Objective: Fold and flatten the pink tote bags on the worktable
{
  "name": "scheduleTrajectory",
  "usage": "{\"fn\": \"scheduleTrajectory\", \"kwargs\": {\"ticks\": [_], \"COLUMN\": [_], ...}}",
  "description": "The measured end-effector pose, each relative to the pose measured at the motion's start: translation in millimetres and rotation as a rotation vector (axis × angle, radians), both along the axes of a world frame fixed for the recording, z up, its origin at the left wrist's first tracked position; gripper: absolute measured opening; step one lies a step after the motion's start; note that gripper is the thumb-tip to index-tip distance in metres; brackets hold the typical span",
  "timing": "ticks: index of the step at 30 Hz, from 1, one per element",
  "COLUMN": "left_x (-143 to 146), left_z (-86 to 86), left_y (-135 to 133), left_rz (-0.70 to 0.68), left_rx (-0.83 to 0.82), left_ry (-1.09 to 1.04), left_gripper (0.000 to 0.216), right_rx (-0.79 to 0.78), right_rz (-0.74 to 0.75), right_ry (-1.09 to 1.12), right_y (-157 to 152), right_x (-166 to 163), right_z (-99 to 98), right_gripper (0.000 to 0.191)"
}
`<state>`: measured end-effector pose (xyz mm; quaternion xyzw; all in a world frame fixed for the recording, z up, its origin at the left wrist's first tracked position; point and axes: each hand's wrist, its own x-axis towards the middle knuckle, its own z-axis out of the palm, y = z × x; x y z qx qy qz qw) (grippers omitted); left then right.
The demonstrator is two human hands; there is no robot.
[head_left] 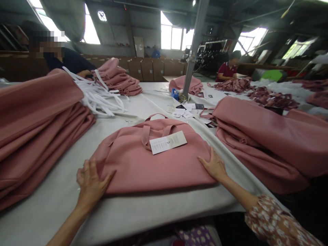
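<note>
A pink bag (156,171) lies flat on the table before me, its bottom edge towards me and its handles (146,136) at the top. A white printed hang tag (168,142) rests on its upper middle. At the bag's left side, my left hand (92,181) is open, thumb and fingers spread over the edge. My right hand (214,165) touches the right side, thumb stretched onto the front and fingers along the edge. The fingertips at the right are partly hidden.
Stacked pink bags stand at left (38,133) and right (256,143). White straps (101,97) lie behind the left stack. Loose tags (183,111) and a blue tape dispenser (175,94) are near a metal post (194,51). Two people work across the white table (153,208).
</note>
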<state>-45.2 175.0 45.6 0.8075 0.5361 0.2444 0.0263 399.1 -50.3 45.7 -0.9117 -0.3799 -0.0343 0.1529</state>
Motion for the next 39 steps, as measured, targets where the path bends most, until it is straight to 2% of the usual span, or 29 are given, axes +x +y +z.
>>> {"fn": "scheduleTrajectory", "kwargs": {"ticks": [4,7,8,10,13,15,16,19,23,27,30,33,39], "left_x": [-5.2,-5.6,-3.4,4.7,22.1,31.1,33.5,32.0,23.0,22.1,23.9,14.5,-43.0], "left_z": [-10.5,-1.0,4.9,18.5,34.1,35.6,33.3,18.9,6.1,14.9,26.7,32.3,15.1], "left_y": [13.3,20.1,18.7,11.7,0.8,-1.0,-0.2,5.5,16.5,31.4,35.4,19.4,-60.4], "left_rz": [0.203,0.302,0.324,0.316,0.075,-0.060,-0.067,0.028,0.173,0.244,0.243,0.219,0.205], "left_rx": [-0.162,-0.381,-0.398,-0.268,0.024,0.015,-0.029,-0.083,-0.111,-0.228,-0.221,-0.194,-0.150], "left_ry": [-0.149,-0.162,-0.127,0.032,0.363,0.469,0.483,0.447,0.276,0.188,0.215,0.283,0.391], "left_gripper": [0.105,0.113,0.114,0.101,0.067,0.062,0.063,0.072,0.086,0.097,0.100,0.096,0.092], "right_rx": [-0.156,-0.191,-0.184,-0.171,-0.160,-0.155,-0.151,-0.130,-0.137,-0.155,-0.163,-0.174,-0.160], "right_rz": [-0.005,-0.005,-0.008,-0.014,-0.004,0.014,0.023,0.037,0.026,0.017,0.019,0.042,0.129], "right_ry": [0.054,0.006,-0.002,-0.010,-0.012,-0.011,-0.012,-0.022,-0.026,-0.016,-0.015,0.012,0.118], "right_y": [5.6,8.2,8.5,8.4,7.3,6.5,6.0,4.4,3.2,6.7,10.2,-0.5,-73.0], "right_x": [3.4,2.9,2.1,0.4,-0.8,-0.4,-0.2,0.5,0.5,1.1,2.1,1.7,-17.3], "right_z": [4.9,7.3,7.9,8.5,8.4,7.4,6.8,5.0,3.3,1.7,4.8,11.6,8.6], "right_gripper": [0.080,0.076,0.075,0.075,0.076,0.078,0.078,0.076,0.076,0.077,0.079,0.078,0.081]}}
